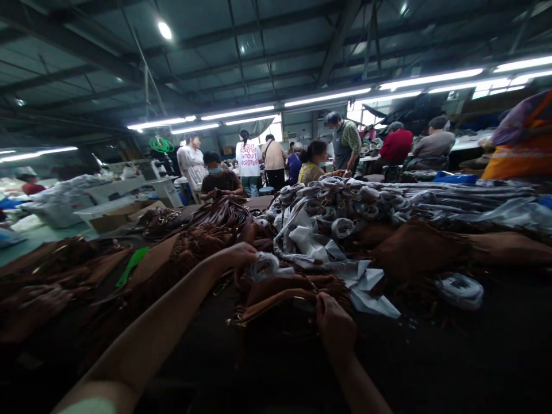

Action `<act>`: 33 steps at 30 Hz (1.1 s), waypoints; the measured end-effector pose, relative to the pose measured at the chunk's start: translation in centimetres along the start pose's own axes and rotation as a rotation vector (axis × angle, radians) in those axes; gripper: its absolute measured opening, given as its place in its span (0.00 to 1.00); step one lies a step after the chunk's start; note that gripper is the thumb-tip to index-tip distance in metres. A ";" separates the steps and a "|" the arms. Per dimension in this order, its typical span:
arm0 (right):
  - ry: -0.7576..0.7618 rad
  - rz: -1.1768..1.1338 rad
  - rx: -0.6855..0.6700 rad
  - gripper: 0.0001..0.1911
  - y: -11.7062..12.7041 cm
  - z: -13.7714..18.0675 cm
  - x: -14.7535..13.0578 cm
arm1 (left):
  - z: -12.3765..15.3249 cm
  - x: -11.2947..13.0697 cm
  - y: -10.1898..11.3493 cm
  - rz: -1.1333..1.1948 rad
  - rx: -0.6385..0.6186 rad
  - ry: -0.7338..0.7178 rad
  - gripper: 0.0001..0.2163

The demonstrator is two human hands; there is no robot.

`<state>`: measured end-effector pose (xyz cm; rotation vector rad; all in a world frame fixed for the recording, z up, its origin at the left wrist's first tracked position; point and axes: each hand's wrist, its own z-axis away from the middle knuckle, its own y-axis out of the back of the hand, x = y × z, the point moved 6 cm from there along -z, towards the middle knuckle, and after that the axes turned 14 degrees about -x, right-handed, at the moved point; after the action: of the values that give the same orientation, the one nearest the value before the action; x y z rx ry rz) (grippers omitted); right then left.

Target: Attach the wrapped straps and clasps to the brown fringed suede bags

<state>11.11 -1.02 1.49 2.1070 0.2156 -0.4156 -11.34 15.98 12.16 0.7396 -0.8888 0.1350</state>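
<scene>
My left hand is closed on a coiled strap in clear plastic wrap, held just above a brown fringed bag. That bag lies in front of me with its mouth toward me and a gold-coloured clasp at its left corner. The fingers of my right hand pinch the bag's rim near its right end. The bag's inside is too dark to make out.
Wrapped coiled straps are heaped behind the bag, with white paper beside it. One wrapped coil lies to the right. Brown bags and a green strip lie left, near another person's hand. Several people work beyond.
</scene>
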 end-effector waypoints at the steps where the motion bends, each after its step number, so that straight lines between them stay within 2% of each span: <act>1: 0.000 0.007 0.002 0.16 0.0 0.0 0.0 | 0.6 -2.1 -0.9 0.010 -0.038 0.037 0.17; 3: -0.006 0.021 0.000 0.16 0.0 0.0 0.0 | 1.1 -4.5 -2.4 -0.031 -0.090 0.079 0.16; 5: -0.015 0.033 -0.005 0.16 0.0 0.1 -0.1 | 1.0 -4.4 -2.8 -0.139 -0.024 0.062 0.14; 9: -0.038 0.050 -0.028 0.17 0.0 0.0 0.0 | 0.0 1.2 -3.1 -0.419 0.307 -0.114 0.12; 10: -0.044 0.051 -0.037 0.17 0.0 0.0 0.0 | -0.8 2.6 -4.1 -0.466 0.311 -0.150 0.13; 12: -0.058 0.050 -0.057 0.18 0.1 -0.1 -0.1 | -2.7 4.3 -6.7 -0.535 0.221 -0.157 0.12; 14: -0.073 0.046 -0.088 0.17 0.4 -0.4 -0.3 | -4.4 5.0 -9.2 -0.605 0.154 -0.121 0.12; 16: -0.094 0.039 -0.123 0.16 0.9 -0.6 -0.6 | -5.5 5.0 -10.6 -0.646 0.156 -0.099 0.11; 22: -0.162 -0.037 -0.218 0.15 2.3 -1.4 -1.4 | -5.7 4.9 -11.3 -0.617 0.216 -0.161 0.10; 27: -0.225 -0.136 -0.281 0.15 2.5 -1.8 -1.2 | -5.3 5.4 -12.3 -0.514 0.271 -0.277 0.12; 33: -0.282 -0.152 -0.326 0.15 2.5 -2.4 -0.9 | -5.3 5.0 -12.9 -0.439 0.309 -0.364 0.12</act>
<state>11.59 -0.33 4.94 1.6969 0.2603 -0.7121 0.49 8.81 6.91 1.2577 -1.0389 -0.2667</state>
